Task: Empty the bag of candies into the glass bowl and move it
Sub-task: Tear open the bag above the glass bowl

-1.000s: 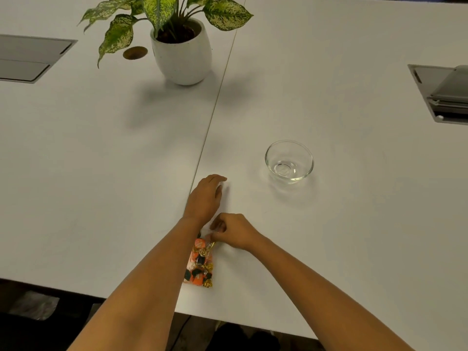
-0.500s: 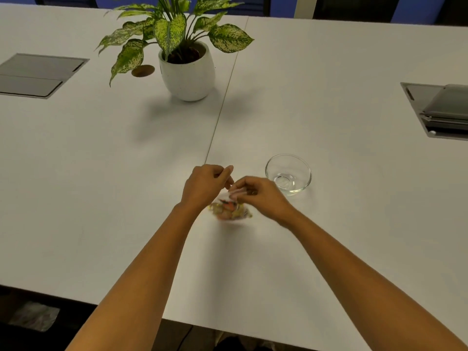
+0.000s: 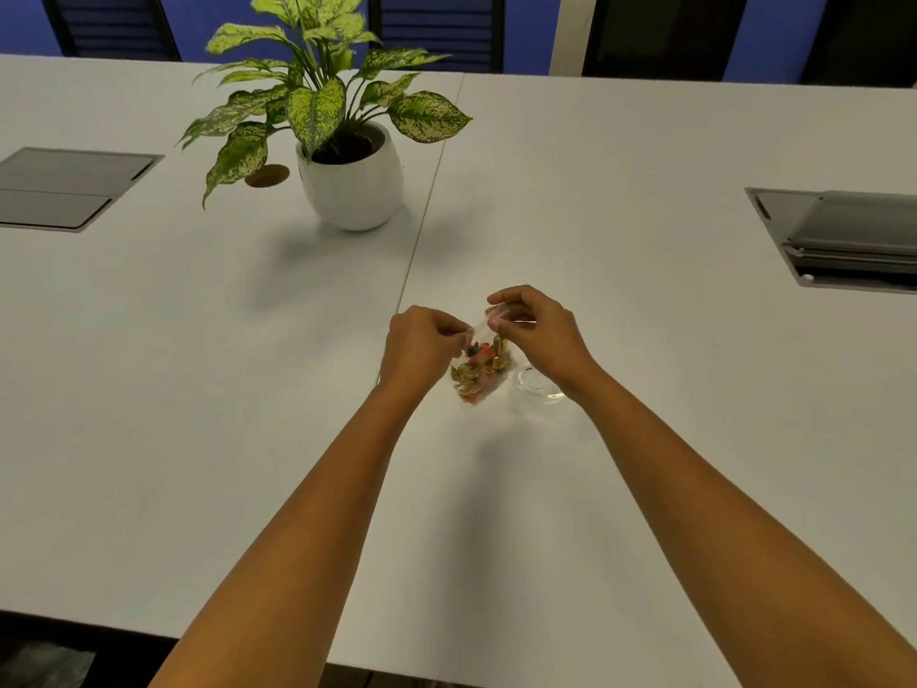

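Head view: left hand (image 3: 422, 347) and right hand (image 3: 538, 330) fingers pinch the top edge of the candy bag (image 3: 479, 372), held above the counter (image 3: 645, 439) beside the glass bowl (image 3: 538, 389).

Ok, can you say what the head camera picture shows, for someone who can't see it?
Two hands, left and right, hold up a clear bag of candies by its top, beside a glass bowl on a white table. A potted plant stands farther back.
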A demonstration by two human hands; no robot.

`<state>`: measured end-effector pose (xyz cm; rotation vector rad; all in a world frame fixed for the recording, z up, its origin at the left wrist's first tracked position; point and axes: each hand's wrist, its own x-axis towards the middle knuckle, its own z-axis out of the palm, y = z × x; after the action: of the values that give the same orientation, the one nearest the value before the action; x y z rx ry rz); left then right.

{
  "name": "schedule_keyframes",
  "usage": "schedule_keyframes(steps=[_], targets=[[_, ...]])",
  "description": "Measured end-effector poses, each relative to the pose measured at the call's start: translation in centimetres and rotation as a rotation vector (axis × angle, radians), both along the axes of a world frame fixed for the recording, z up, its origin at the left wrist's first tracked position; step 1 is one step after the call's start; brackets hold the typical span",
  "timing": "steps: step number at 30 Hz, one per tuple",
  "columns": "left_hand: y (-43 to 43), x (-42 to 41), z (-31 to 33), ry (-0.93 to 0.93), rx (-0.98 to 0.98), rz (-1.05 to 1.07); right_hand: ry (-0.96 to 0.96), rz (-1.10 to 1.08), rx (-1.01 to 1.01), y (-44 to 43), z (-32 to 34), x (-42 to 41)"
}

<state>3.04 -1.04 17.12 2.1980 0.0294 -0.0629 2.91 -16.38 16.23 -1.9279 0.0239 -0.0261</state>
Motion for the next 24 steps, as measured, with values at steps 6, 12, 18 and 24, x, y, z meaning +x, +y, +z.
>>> schedule_keyframes(steps=[6,12,18,24], targets=[[-1.6,-0.1,0.3,0.1,-0.154,0.19,0.136,-0.259,0.095,0.7,0.1,-0.3],[-2.8,-0.5,0.1,0.111,-0.26,0.292,0.265,-0.398,0.236,2.2,0.4,-0.4],[-3.3,-0.9,0.2,0.117,-0.275,0.289,0.37,-0.445,0.454,2.2,1.1,-0.5],[-1.9,-0.5,0.6,0.224,-0.463,0.113,0.344,-0.417,0.442,1.5,1.6,-0.4]])
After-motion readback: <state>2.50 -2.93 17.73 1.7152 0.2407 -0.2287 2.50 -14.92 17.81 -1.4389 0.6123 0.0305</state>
